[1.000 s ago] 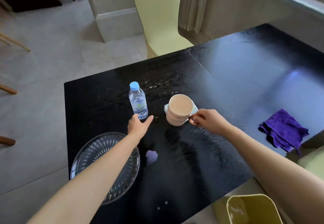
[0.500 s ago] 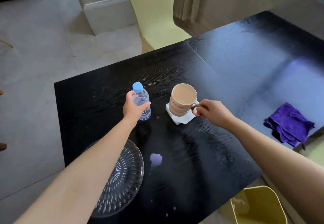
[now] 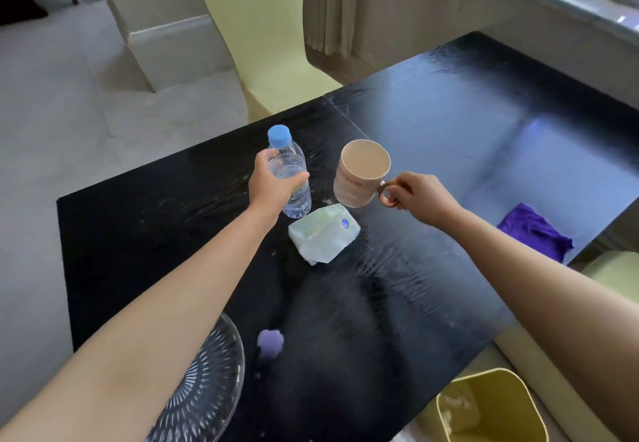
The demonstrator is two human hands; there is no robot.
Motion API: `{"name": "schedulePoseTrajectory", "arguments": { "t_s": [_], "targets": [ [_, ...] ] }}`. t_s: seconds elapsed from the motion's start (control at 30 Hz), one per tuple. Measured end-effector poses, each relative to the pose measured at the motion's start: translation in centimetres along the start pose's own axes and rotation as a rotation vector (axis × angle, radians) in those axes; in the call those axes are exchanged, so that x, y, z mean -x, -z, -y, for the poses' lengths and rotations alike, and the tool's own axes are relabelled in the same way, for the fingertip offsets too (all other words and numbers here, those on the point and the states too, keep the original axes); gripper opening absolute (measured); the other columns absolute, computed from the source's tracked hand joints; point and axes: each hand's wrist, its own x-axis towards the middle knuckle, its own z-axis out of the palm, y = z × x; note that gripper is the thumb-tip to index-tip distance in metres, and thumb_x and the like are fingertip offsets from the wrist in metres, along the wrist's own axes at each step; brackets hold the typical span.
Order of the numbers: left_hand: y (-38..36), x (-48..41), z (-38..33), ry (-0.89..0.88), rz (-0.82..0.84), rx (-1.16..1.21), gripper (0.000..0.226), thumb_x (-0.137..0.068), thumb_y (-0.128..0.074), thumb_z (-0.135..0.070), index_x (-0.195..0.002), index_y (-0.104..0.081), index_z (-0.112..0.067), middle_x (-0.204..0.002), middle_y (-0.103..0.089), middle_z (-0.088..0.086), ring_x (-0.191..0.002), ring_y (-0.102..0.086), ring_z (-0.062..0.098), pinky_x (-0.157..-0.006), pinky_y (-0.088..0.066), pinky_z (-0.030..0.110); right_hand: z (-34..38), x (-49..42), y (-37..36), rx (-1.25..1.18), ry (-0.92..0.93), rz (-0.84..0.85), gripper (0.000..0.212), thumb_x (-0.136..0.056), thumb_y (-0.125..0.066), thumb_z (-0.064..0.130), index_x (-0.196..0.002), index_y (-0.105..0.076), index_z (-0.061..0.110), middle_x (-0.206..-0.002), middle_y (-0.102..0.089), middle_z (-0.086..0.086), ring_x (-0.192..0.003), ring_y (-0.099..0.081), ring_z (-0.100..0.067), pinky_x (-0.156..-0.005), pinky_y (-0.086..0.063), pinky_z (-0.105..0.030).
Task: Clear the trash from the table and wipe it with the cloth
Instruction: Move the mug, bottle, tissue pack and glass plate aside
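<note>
My left hand [image 3: 273,184] grips a clear water bottle [image 3: 290,179] with a blue cap, lifted off the black table [image 3: 138,227]. My right hand [image 3: 420,196] holds a beige mug [image 3: 359,173] by its handle, raised above the table. Under where the mug stood lies a white tissue packet [image 3: 323,236] flat on the table. A purple cloth [image 3: 534,230] lies crumpled near the right edge. A small pale purple scrap [image 3: 270,341] sits near the front. A yellow bin [image 3: 491,407] stands on the floor below the front right corner.
A clear glass plate [image 3: 207,393] rests at the front left of the table, partly under my left forearm. A pale yellow chair [image 3: 262,44] stands behind the far edge. Small white crumbs dot the tabletop.
Both hands have risen: the left one closed round the bottle and lifted it, the right one lifted the mug off the tissue packet, which now lies uncovered.
</note>
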Motion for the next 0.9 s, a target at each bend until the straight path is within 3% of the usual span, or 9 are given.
{"name": "schedulePoseTrajectory", "arguments": {
  "t_s": [0.17, 0.3, 0.47, 0.57, 0.77, 0.9],
  "targets": [
    [-6.7, -1.9, -2.9, -0.023, 0.084, 0.002, 0.073, -0.069, -0.080, -0.021, -0.129, -0.040, -0.017, -0.130, -0.053, 0.006, -0.118, -0.053, 0.023, -0.101, -0.046, 0.041, -5.7, -4.0, 3.9, -0.003, -0.052, -0.067, 0.026, -0.093, -0.045, 0.018, -0.086, -0.060, -0.001, -0.093, -0.069, -0.020, -0.088, -0.064, -0.036, -0.081, -0.053, -0.045],
    [-13.6, -3.9, -5.0, -0.005, 0.142, 0.018, 0.069, -0.068, -0.080, -0.020, -0.127, -0.044, -0.017, -0.126, -0.057, 0.006, -0.114, -0.056, 0.023, -0.101, -0.045, 0.043, -11.4, -8.0, 6.4, 0.013, -0.119, -0.106, 0.025, -0.092, -0.044, 0.017, -0.080, -0.059, -0.001, -0.089, -0.069, -0.021, -0.085, -0.062, -0.036, -0.069, -0.045, -0.035],
    [-22.9, -7.1, -6.5, 0.047, 0.183, 0.025, 0.070, -0.068, -0.080, -0.017, -0.128, -0.045, -0.017, -0.128, -0.055, 0.008, -0.115, -0.056, 0.024, -0.102, -0.045, 0.045, -18.2, -13.5, 9.0, -0.042, -0.178, -0.117, 0.026, -0.091, -0.045, 0.018, -0.082, -0.060, -0.002, -0.089, -0.069, -0.020, -0.085, -0.066, -0.037, -0.076, -0.051, -0.039],
    [-27.5, -9.0, -6.7, 0.088, 0.191, 0.030, 0.071, -0.067, -0.081, -0.017, -0.128, -0.044, -0.018, -0.127, -0.056, 0.006, -0.115, -0.056, 0.023, -0.102, -0.046, 0.045, -21.6, -16.8, 10.0, -0.042, -0.207, -0.127, 0.026, -0.092, -0.046, 0.019, -0.083, -0.061, 0.000, -0.088, -0.069, -0.019, -0.084, -0.064, -0.037, -0.067, -0.045, -0.034],
    [-32.8, -11.4, -6.5, 0.095, 0.192, -0.011, 0.073, -0.066, -0.081, -0.022, -0.128, -0.043, -0.019, -0.128, -0.056, 0.003, -0.117, -0.055, 0.022, -0.102, -0.045, 0.043, -25.7, -21.4, 10.0, -0.012, -0.229, -0.156, 0.023, -0.090, -0.043, 0.021, -0.072, -0.051, 0.009, -0.077, -0.057, -0.010, -0.073, -0.049, -0.030, -0.053, -0.030, -0.029],
    [-34.8, -12.0, -6.5, 0.077, 0.172, -0.058, 0.072, -0.067, -0.081, -0.024, -0.128, -0.043, -0.020, -0.129, -0.055, 0.001, -0.118, -0.054, 0.021, -0.102, -0.045, 0.043, -27.3, -22.8, 9.6, -0.036, -0.246, -0.167, 0.026, -0.091, -0.042, 0.023, -0.071, -0.052, 0.011, -0.075, -0.057, -0.008, -0.071, -0.049, -0.028, -0.049, -0.028, -0.024]
  ]
}}
